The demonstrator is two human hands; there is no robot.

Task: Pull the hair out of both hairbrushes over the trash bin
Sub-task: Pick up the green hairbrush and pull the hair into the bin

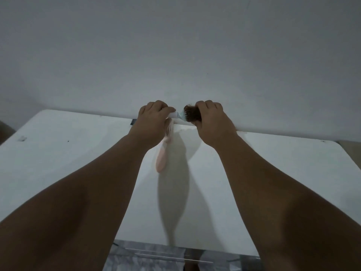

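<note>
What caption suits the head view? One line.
Left hand holds a teal hairbrush, right hand grips its brown hair; pink hairbrush beneath, white table below.

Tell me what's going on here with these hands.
A person's left hand holds a teal and white hairbrush by its handle above the far edge of a white table. The right hand grips a clump of brown hair at the brush's head. A pink hairbrush lies on the table below the left hand. No trash bin is in view.
</note>
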